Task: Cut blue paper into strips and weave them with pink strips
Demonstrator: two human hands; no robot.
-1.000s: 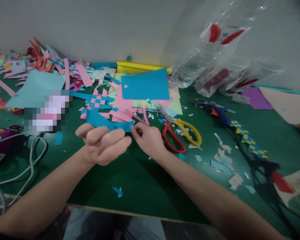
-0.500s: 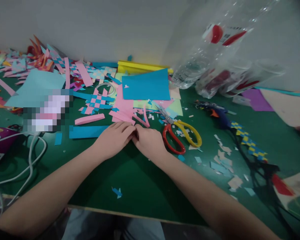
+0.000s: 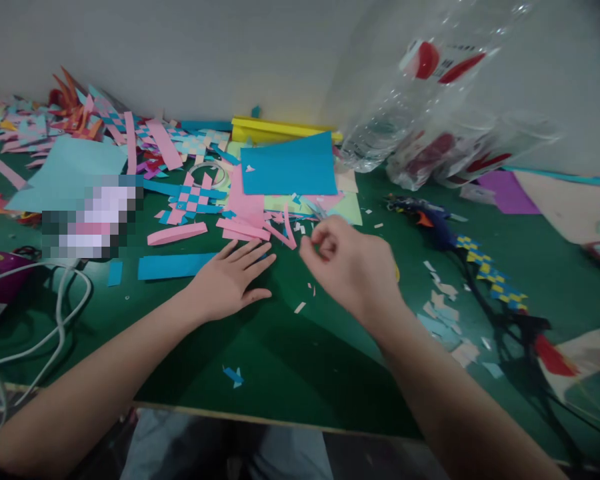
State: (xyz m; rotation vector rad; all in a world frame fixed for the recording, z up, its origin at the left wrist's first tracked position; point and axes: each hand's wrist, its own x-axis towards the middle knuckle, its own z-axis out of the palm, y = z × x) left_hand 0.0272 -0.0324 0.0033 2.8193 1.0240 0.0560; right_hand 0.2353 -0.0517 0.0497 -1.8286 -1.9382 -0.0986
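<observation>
My left hand (image 3: 233,280) lies flat on the green table with its fingers spread, over the right end of a blue paper strip (image 3: 173,266). Up and to the right, my right hand (image 3: 353,263) is raised over the scissors with its fingers curled; whether anything is in them is too small to tell. It hides most of the scissors, leaving part of the blades and a bit of yellow handle (image 3: 397,271) in view. Pink strips (image 3: 243,229) lie just beyond my left hand, and small paper scraps (image 3: 300,307) lie between the hands.
A blue sheet (image 3: 287,165) lies on other papers near the wall. Clear plastic bottles and cups (image 3: 380,127) stand at the back right. Paper scraps are heaped at the back left. A phone (image 3: 100,220) and white cable are on the left. A black stand (image 3: 480,293) is on the right.
The hands were together with fingertips touching. My right hand has lifted and moved right over the scissors; my left hand has spread its fingers. Small scraps now show between them.
</observation>
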